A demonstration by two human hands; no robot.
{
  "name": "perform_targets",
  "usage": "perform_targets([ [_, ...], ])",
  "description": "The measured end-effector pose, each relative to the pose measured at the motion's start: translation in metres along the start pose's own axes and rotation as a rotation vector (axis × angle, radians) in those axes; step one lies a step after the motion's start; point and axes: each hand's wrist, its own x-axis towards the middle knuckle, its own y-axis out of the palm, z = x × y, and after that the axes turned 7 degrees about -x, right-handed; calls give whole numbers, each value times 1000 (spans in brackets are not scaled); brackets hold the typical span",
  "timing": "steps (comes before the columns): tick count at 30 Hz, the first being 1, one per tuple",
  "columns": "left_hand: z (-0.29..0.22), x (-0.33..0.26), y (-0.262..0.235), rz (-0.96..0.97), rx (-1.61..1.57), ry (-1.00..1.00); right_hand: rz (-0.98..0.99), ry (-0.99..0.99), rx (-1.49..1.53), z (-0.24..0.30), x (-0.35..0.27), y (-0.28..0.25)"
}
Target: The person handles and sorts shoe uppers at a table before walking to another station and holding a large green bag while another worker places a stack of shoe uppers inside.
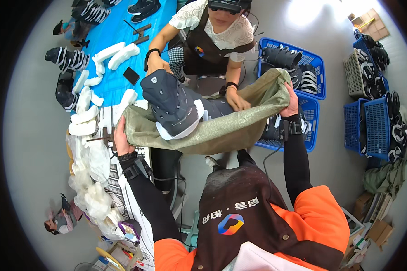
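Between my hands an olive-green woven sack (221,132) hangs with its mouth spread wide. My left hand (122,137) is closed on the left end of its rim, and my right hand (291,102) grips the right end, higher up. Across from me, a person (219,43) in a dark apron holds a dark shoe upper with a white lower edge (178,106) at the sack's mouth. That person's other hand (238,99) reaches to another dark piece (216,108) at the opening. What lies deeper in the sack is hidden.
A blue-covered table (140,43) to the left bears white foam-like pieces (124,55), a phone (131,76) and dark footwear. Blue crates (319,88) of dark shoe parts stand behind the sack at right. More crates (376,128) line the far right.
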Motion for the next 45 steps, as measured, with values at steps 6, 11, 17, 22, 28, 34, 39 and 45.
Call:
perform_targets([
  [6,0,27,-11,57,-6,-69,-6,62,-25,-6,12,-1],
  [11,5,29,11,117,73,-189,-5,60,-14,-15,11,-6],
  [17,13,29,20,88,109,-238,7,54,23,-10,6,-5],
  [22,23,37,14,52,144,-198,-59,16,41,-8,3,-8],
  [28,19,32,22,54,111,-177,-23,-20,6,5,-5,-15],
  [34,-5,9,46,130,159,-93,100,-86,3,42,-23,30],
  [39,5,-11,47,30,309,37,221,-34,22,56,-53,76],
  [45,38,-39,9,-215,179,76,-38,253,-450,-2,-83,33],
])
